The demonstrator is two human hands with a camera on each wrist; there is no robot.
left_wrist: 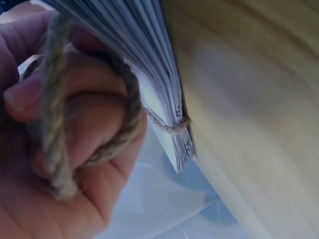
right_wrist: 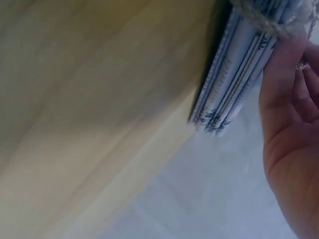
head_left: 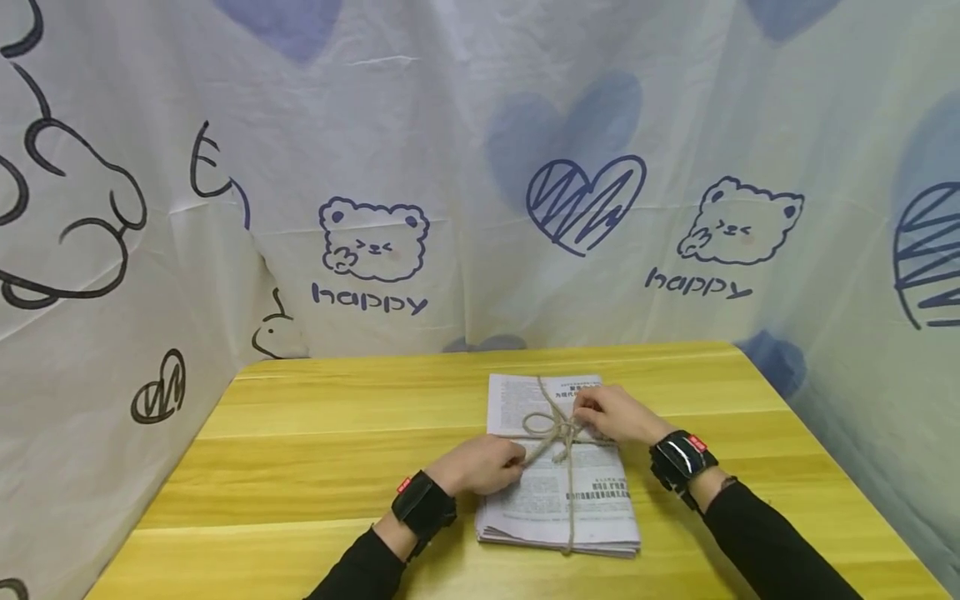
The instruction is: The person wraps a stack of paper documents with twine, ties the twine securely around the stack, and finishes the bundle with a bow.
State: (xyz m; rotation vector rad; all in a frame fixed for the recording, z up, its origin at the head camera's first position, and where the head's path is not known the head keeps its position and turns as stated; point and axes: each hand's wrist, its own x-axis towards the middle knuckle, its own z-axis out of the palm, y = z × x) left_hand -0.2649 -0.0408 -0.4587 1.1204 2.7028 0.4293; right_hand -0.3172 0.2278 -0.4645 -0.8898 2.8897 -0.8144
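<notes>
A stack of folded newspapers point(head_left: 525, 504) lies on the table, bound crosswise with twine point(head_left: 570, 492) that is knotted in a bow near the middle of the top sheet. My left hand point(head_left: 483, 464) is at the stack's left side and grips a length of the twine running from the knot. In the left wrist view a strand of twine point(left_wrist: 54, 109) passes over the curled fingers point(left_wrist: 94, 119). Right of the knot, my right hand point(head_left: 618, 414) pinches the twine with thumb and fingertips. The right wrist view has its fingers point(right_wrist: 286, 74) close beside the stack's edge.
The yellow wood-grain table point(head_left: 315, 467) extends on both sides of the stack. Behind it and at both sides hangs a white curtain point(head_left: 465, 167) printed with hearts and bears. Each wrist wears a black strap.
</notes>
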